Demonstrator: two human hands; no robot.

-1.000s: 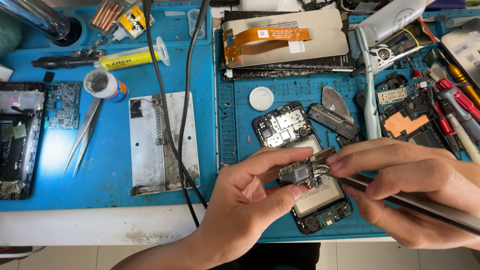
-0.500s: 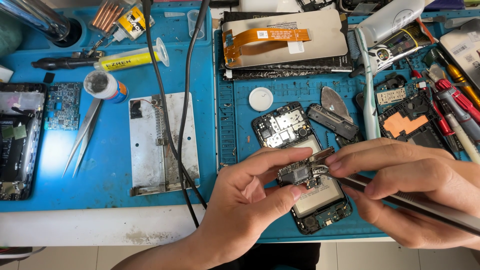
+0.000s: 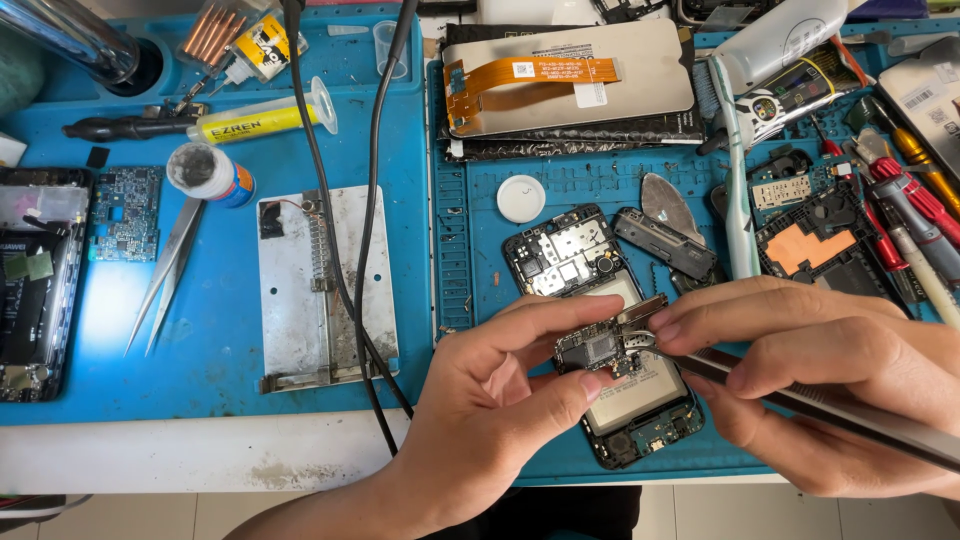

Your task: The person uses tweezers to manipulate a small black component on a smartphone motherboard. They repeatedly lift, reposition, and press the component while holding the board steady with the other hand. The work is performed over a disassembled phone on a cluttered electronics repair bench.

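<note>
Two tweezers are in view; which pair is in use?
The tweezers in the right hand, tips at the small circuit board the left hand holds. The other tweezers lie untouched on the blue mat.

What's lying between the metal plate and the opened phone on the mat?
In the head view, black cables cross the metal plate; then bare blue mat reaches the opened phone.

tweezers (image 3: 850,415) cut off right | phone (image 3: 30,280) left edge (cropped)

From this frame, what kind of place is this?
Most likely a phone repair bench. The left hand holds a small circuit board over an opened phone on a blue work mat, with a detached screen panel and spare tweezers nearby.
</note>
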